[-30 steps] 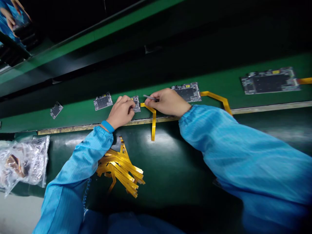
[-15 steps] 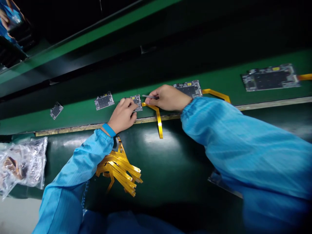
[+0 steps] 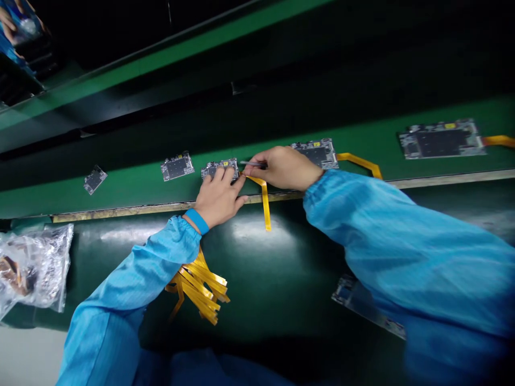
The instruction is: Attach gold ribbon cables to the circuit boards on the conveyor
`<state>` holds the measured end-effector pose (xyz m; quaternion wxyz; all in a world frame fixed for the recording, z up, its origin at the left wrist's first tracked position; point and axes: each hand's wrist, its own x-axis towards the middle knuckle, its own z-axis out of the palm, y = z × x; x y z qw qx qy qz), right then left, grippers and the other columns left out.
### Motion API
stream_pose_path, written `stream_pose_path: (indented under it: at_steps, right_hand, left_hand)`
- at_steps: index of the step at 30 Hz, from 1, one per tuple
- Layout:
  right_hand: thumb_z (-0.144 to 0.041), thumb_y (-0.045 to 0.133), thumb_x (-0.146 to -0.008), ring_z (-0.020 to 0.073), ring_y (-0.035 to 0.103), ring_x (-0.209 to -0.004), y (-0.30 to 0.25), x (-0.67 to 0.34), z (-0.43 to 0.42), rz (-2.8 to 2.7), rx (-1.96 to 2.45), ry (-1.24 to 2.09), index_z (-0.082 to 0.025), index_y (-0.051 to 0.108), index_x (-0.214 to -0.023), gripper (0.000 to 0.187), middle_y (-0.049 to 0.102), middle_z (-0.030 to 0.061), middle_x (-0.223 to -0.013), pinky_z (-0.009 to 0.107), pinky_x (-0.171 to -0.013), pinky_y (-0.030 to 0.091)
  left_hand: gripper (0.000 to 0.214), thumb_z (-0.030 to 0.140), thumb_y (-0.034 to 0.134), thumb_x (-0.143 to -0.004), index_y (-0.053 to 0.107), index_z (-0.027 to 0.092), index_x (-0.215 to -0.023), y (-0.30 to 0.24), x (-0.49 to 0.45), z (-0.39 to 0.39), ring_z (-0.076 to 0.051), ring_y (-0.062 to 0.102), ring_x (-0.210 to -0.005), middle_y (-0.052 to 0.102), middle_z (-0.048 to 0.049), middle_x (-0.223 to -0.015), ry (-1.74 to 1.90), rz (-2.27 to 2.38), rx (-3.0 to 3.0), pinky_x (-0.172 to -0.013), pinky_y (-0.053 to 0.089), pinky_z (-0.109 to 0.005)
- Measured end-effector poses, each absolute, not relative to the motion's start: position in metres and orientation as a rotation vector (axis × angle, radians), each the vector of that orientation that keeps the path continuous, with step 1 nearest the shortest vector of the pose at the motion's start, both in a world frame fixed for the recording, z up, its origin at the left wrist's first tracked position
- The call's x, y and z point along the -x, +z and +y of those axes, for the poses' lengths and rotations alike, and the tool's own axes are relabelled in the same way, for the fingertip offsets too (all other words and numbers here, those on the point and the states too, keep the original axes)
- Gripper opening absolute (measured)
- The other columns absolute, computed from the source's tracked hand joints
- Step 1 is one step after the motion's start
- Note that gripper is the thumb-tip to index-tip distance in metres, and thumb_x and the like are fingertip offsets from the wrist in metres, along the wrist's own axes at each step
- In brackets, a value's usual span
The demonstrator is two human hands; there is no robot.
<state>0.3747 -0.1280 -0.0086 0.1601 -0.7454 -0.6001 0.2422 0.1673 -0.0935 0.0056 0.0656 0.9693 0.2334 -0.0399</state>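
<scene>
My left hand (image 3: 220, 196) lies with fingers stretched over the near edge of a small grey circuit board (image 3: 219, 168) on the green belt (image 3: 132, 185). My right hand (image 3: 284, 169) is closed around thin metal tweezers (image 3: 250, 163), whose tip points at the board's right end. A yellow flex cable (image 3: 263, 198) runs from that end down over the belt's edge. Both arms wear blue sleeves; a blue band sits on my left wrist.
More circuit boards lie on the belt: two to the left (image 3: 177, 166) (image 3: 95, 179), one behind my right hand (image 3: 316, 153) with a yellow cable, a large one far right (image 3: 441, 138). A bundle of yellow cables (image 3: 199, 287) lies under my left forearm. A plastic bag (image 3: 32, 268) sits at left.
My left hand has slid right and opened, its fingers now flat along the board's near edge. The board and its cable have shifted slightly right. The right hand keeps its tweezers.
</scene>
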Motion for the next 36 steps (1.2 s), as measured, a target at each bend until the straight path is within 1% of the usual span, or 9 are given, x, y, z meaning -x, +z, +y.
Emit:
stream_pose_path:
  at_steps: [3, 5, 8, 13, 21, 26, 29, 32, 36]
  right_hand:
    - [-0.056, 0.055, -0.097, 0.0271, 0.071, -0.084, -0.005, -0.375, -0.135, -1.684, 2.167, 0.598, -0.027, 0.080, -0.106, 0.039, 0.081, 0.0069, -0.095, 0.034, -0.068, 0.046]
    - [-0.051, 0.049, -0.101, 0.0293, 0.071, -0.089, -0.003, -0.375, -0.137, -1.704, 2.161, 0.585, -0.028, 0.079, -0.107, 0.038, 0.081, 0.0079, -0.102, 0.036, -0.071, 0.046]
    - [-0.042, 0.056, -0.097, 0.0296, 0.071, -0.092, -0.002, -0.374, -0.135, -1.788, 2.124, 0.626, -0.030, 0.078, -0.103, 0.026, 0.080, 0.0066, -0.109, 0.037, -0.071, 0.046]
    - [-0.037, 0.064, -0.092, 0.0257, 0.070, -0.087, -0.005, -0.378, -0.132, -1.803, 2.111, 0.644, -0.030, 0.077, -0.092, 0.015, 0.080, 0.0031, -0.101, 0.034, -0.069, 0.045]
    - [-0.041, 0.058, -0.096, 0.0267, 0.072, -0.092, -0.006, -0.388, -0.141, -1.901, 2.228, 0.538, -0.029, 0.076, -0.095, 0.022, 0.079, 0.0048, -0.108, 0.035, -0.071, 0.047]
    - [-0.041, 0.054, -0.099, 0.0320, 0.072, -0.096, 0.003, -0.385, -0.156, -1.894, 2.227, 0.472, -0.024, 0.075, -0.104, 0.028, 0.078, 0.0128, -0.113, 0.040, -0.076, 0.050]
    - [-0.050, 0.063, -0.094, 0.0333, 0.072, -0.091, 0.004, -0.364, -0.164, -1.828, 2.163, 0.411, -0.023, 0.075, -0.109, 0.033, 0.078, 0.0149, -0.109, 0.040, -0.070, 0.051]
    - [-0.048, 0.067, -0.093, 0.0292, 0.072, -0.081, 0.004, -0.322, -0.170, -1.933, 1.906, 0.536, -0.024, 0.077, -0.105, 0.028, 0.078, 0.0102, -0.094, 0.038, -0.068, 0.051]
    - [-0.027, 0.062, -0.097, 0.0225, 0.074, -0.086, 0.010, -0.252, -0.171, -2.218, 1.536, 0.782, -0.027, 0.078, -0.104, 0.017, 0.080, 0.0036, -0.102, 0.033, -0.071, 0.048]
  left_hand:
    - [0.056, 0.044, 0.050, -0.106, 0.055, 0.013, -0.152, 0.004, -0.170, -0.097, -0.041, 0.045, -0.135, 0.054, -0.0227, -0.147, -0.104, 0.713, -2.926, -0.104, 0.045, -0.053]
    - [0.055, 0.044, 0.050, -0.106, 0.056, 0.013, -0.151, 0.004, -0.173, -0.098, -0.041, 0.045, -0.134, 0.054, -0.0226, -0.146, -0.095, 0.714, -2.931, -0.103, 0.045, -0.053]
    - [0.055, 0.044, 0.049, -0.106, 0.055, 0.013, -0.152, 0.006, -0.176, -0.100, -0.041, 0.045, -0.132, 0.055, -0.0228, -0.144, -0.118, 0.710, -2.952, -0.100, 0.048, -0.053]
    - [0.058, 0.044, 0.047, -0.107, 0.053, 0.010, -0.154, 0.012, -0.183, -0.101, -0.043, 0.045, -0.131, 0.056, -0.0246, -0.142, -0.190, 0.679, -2.967, -0.095, 0.050, -0.053]
    - [0.056, 0.048, 0.042, -0.109, 0.056, 0.014, -0.151, 0.019, -0.186, -0.100, -0.038, 0.048, -0.133, 0.056, -0.0208, -0.143, -0.223, 0.579, -2.989, -0.098, 0.051, -0.047]
    - [0.045, 0.036, 0.044, -0.109, 0.057, 0.022, -0.150, 0.022, -0.167, -0.075, -0.030, 0.055, -0.131, 0.062, -0.0124, -0.139, -0.088, 0.499, -2.836, -0.106, 0.050, -0.044]
    - [0.037, 0.029, 0.043, -0.109, 0.066, 0.021, -0.137, 0.025, -0.141, -0.050, -0.026, 0.060, -0.128, 0.065, -0.0101, -0.134, 0.048, 0.578, -2.752, -0.110, 0.050, -0.041]
    - [0.032, 0.025, 0.045, -0.107, 0.070, 0.019, -0.126, 0.028, -0.111, -0.028, -0.026, 0.063, -0.124, 0.069, -0.0102, -0.127, 0.080, 0.745, -2.714, -0.112, 0.049, -0.041]
    - [0.028, 0.023, 0.049, -0.104, 0.072, 0.019, -0.119, 0.027, -0.082, -0.011, -0.026, 0.065, -0.118, 0.071, -0.0090, -0.124, 0.093, 0.913, -2.673, -0.110, 0.051, -0.043]
